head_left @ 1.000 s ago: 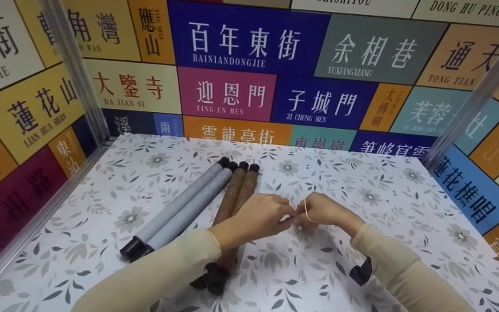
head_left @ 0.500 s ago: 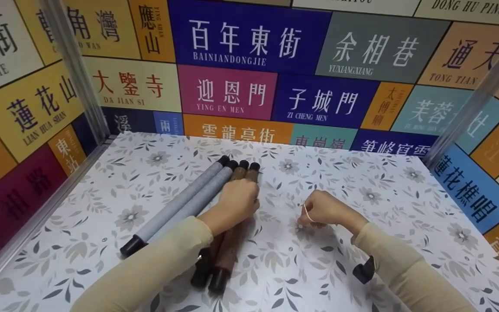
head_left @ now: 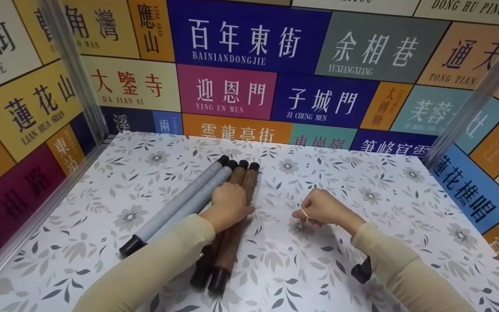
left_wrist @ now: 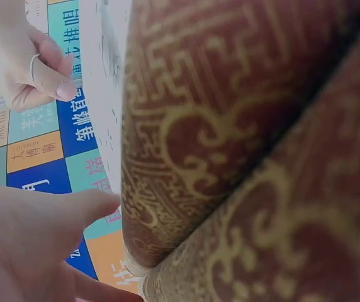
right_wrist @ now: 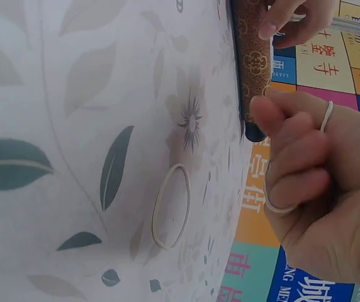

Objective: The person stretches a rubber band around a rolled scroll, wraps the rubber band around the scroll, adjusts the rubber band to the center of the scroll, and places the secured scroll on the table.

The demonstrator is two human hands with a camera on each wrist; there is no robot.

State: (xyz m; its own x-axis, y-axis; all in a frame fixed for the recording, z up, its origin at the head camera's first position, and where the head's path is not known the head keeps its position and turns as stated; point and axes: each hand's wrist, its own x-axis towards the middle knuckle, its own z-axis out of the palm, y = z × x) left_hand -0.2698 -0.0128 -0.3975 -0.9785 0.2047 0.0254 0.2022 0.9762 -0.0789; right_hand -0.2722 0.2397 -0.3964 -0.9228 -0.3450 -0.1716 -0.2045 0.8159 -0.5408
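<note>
Two brown scrolls (head_left: pixel 232 247) with gold patterns and black ends lie side by side on the table. My left hand (head_left: pixel 228 206) grips across both, its thumb (left_wrist: pixel 95 204) at the right-hand scroll's side; its other fingertips are mostly hidden. To the right, my right hand (head_left: pixel 325 208) hovers with curled fingers, apart from the scrolls. A thin pale rubber band (right_wrist: pixel 277 204) loops around those fingers, pinched in them. Below that hand, another rubber band (right_wrist: pixel 157 217) lies on the tabletop, seen only in the right wrist view.
Two grey-blue scrolls (head_left: pixel 176 203) with black ends lie just left of the brown ones, partly behind my left forearm. The table (head_left: pixel 405 203) has a white leaf-and-flower cover. Colourful panels with Chinese characters (head_left: pixel 249 39) stand behind and at both sides.
My left hand has moved left, away from my right hand, and down onto the brown scrolls, then shifted slightly further left. The right hand stays nearly in place with the rubber band.
</note>
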